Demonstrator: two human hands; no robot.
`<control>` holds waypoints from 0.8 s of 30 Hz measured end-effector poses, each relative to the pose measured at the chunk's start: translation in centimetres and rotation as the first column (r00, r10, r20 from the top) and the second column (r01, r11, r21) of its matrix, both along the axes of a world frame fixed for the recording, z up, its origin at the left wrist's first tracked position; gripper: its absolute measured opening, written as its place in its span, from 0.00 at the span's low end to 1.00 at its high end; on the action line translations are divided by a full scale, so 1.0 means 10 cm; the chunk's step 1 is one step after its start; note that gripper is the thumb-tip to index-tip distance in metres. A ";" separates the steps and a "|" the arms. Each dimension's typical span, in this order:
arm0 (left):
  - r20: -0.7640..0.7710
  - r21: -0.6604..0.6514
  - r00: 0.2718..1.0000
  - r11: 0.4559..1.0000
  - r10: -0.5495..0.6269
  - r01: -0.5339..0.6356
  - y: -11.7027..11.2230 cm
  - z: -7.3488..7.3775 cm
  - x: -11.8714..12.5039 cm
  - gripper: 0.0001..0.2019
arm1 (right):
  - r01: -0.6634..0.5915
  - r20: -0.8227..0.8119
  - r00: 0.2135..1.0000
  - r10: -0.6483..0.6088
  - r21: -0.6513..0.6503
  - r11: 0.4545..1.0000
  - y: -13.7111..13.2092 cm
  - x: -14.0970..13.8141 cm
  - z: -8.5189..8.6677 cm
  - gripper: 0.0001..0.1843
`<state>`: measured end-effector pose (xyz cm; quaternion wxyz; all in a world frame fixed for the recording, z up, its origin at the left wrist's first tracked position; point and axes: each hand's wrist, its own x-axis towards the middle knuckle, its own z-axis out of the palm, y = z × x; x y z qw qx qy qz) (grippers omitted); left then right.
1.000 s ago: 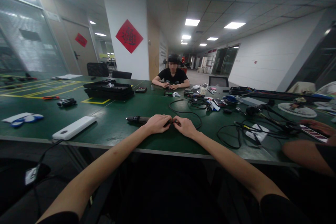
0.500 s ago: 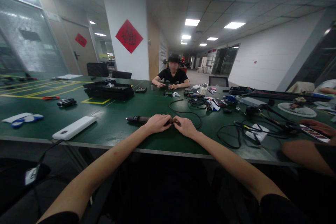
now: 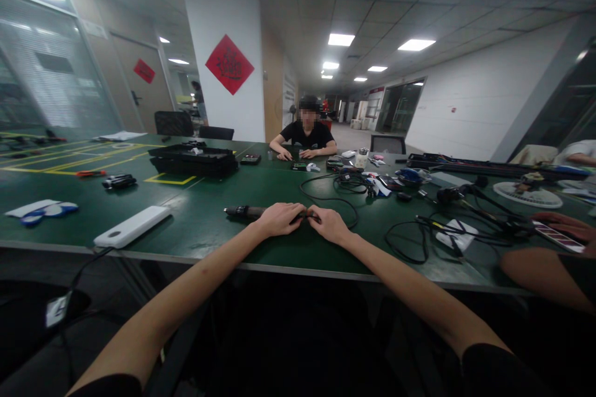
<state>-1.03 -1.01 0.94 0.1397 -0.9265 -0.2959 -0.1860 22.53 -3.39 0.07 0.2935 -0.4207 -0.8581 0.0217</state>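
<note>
A dark electric screwdriver (image 3: 242,213) lies along the green table in front of me, its narrow tip pointing left. My left hand (image 3: 282,219) is closed around its rear end. Close beside it, my right hand (image 3: 329,225) pinches the black cord end at the back of the screwdriver, fingertips almost meeting those of my left. A small reddish spot shows between the fingers; what it is I cannot make out. A black cable (image 3: 356,216) curves over the table and passes behind my right hand.
To the left lie a white power bank-like box (image 3: 133,227), blue-handled scissors (image 3: 49,212) and a black tray (image 3: 193,162). Tangled cables (image 3: 419,236) and a round white disc (image 3: 527,195) are on the right. One person (image 3: 307,133) sits opposite; another's arm (image 3: 544,273) rests at right.
Both hands stay nearly in place. The fingers of my right hand have shifted slightly, and a reddish spot now shows between the hands. A person has appeared in the far left background.
</note>
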 end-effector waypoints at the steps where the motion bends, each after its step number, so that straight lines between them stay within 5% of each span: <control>1: -0.004 0.007 1.000 1.000 -0.012 0.012 0.00 0.00 0.00 0.12 | 0.001 -0.001 1.000 -0.001 -0.002 1.000 0.00 0.00 0.00 0.06; 24: -0.002 -0.029 1.000 1.000 -0.008 0.008 0.01 0.00 -0.01 0.11 | 0.011 -0.002 1.000 -0.011 -0.024 1.000 -0.03 -0.01 0.03 0.07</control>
